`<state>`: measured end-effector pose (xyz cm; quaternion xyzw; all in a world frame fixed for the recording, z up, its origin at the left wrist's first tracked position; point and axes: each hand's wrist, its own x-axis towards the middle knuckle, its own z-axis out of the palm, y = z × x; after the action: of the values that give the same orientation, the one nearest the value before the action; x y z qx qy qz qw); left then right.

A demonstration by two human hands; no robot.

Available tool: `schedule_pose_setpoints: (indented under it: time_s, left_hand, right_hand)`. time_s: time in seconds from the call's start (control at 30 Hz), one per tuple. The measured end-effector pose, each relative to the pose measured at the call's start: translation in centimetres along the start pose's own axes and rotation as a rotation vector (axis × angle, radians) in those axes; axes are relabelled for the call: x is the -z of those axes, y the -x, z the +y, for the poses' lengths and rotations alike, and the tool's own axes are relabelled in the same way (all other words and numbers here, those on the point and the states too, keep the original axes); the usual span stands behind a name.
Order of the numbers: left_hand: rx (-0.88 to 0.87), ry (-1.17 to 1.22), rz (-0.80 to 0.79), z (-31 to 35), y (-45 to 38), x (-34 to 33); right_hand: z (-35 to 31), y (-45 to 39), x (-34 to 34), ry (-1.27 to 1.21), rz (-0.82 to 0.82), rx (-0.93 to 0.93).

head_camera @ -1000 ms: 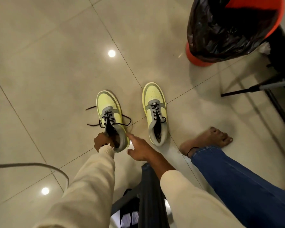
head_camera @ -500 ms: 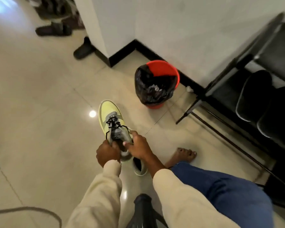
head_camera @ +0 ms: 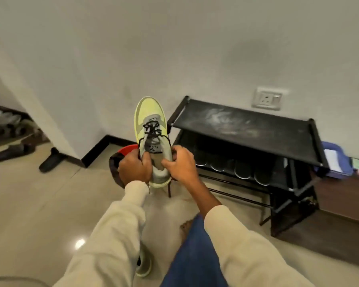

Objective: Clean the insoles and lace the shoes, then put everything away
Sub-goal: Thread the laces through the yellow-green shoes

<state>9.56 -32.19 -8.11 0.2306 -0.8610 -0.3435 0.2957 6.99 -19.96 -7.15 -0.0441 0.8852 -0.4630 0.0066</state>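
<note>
A yellow-green sneaker (head_camera: 149,119) with grey tongue and black laces is held up in the air, toe pointing away from me. My left hand (head_camera: 134,167) grips its left collar and my right hand (head_camera: 179,162) grips its right collar, thumb at the opening. The second sneaker (head_camera: 143,266) lies on the floor under my left forearm, mostly hidden. A black shoe rack (head_camera: 247,123) stands against the wall just right of the raised shoe, with dark shoes on its lower shelf.
A red bin with a black liner (head_camera: 117,160) sits behind my left hand. Black slippers (head_camera: 50,160) lie on the floor at left, by a wall corner. A wall socket (head_camera: 266,98) is above the rack. My bare foot (head_camera: 186,226) and blue-jeaned leg are below.
The sneaker went from the floor up into both hands. My view swung upward from the floor to the wall and shoe rack. The other sneaker stayed on the floor.
</note>
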Motion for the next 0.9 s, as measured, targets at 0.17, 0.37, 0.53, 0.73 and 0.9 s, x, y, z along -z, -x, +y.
schedule_pose_setpoints:
  time_s: [0.17,0.37,0.53,0.73,0.9]
  left_hand:
    - [-0.173,0.114,-0.092,10.9,2.7,-1.3]
    - [-0.298,0.189,-0.301,21.0,9.2,-5.4]
    - [-0.394,0.205,-0.484,26.8,16.0,-9.8]
    - [-0.538,0.218,-0.724,31.5,23.6,-14.8]
    - [-0.632,0.222,-0.907,33.1,28.1,-19.6]
  right_hand:
    - [0.9,2.0,11.0,-0.014,0.244,-0.021]
    - [5.4,5.9,22.1,-0.028,0.468,-0.156]
    - [11.1,9.3,29.3,0.021,0.538,-0.332]
    - [18.0,13.2,35.4,0.067,0.686,-0.527]
    - [22.6,15.3,38.6,0.146,0.723,-0.651]
